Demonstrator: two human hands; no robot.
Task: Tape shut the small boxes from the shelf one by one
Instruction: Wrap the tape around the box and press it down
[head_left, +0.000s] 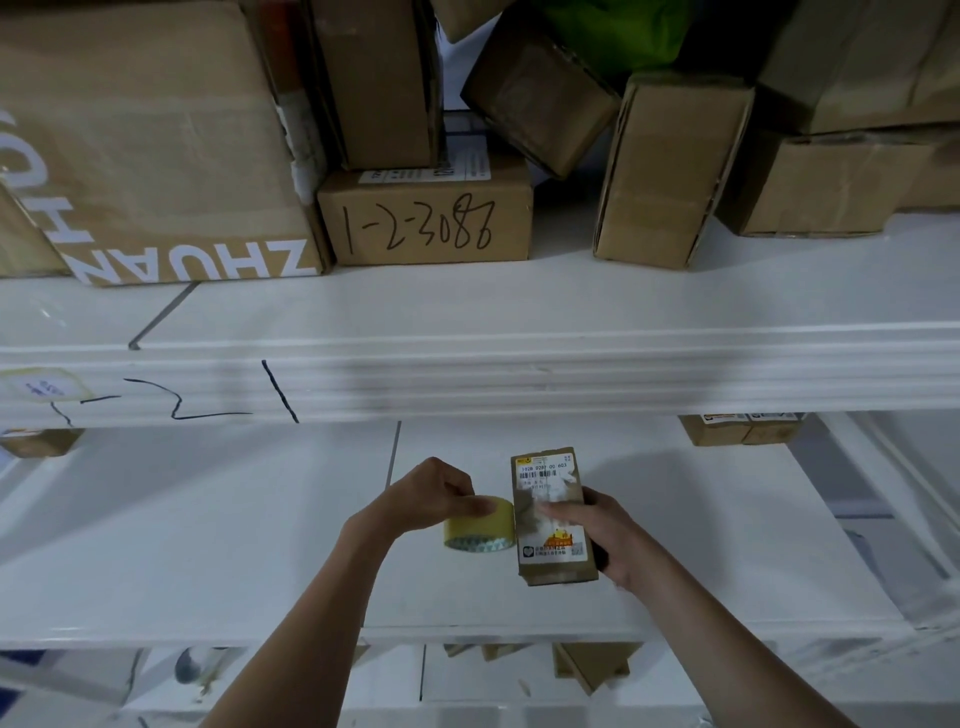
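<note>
My right hand (605, 540) grips the small box (551, 514) over the white shelf (208, 519). My left hand (434, 493) pinches the yellow tape roll (478, 527) just beside the box.

We are looking at a small brown cardboard box (553, 517) carrying a white label printed with black digits and a barcode, plus a patch of orange and yellow. Beside it a tape roll (479, 525) is showing translucent yellow. The shelf (467, 374) is glowing white, with black marker strokes scrawled along its front edge. Above, a large tan carton (150, 140) is displaying bold white letters. Next to it, a brown box (426, 218) is bearing black handwritten numbers. Behind the upper boxes, something bright green (618, 31) is peeking through.
</note>
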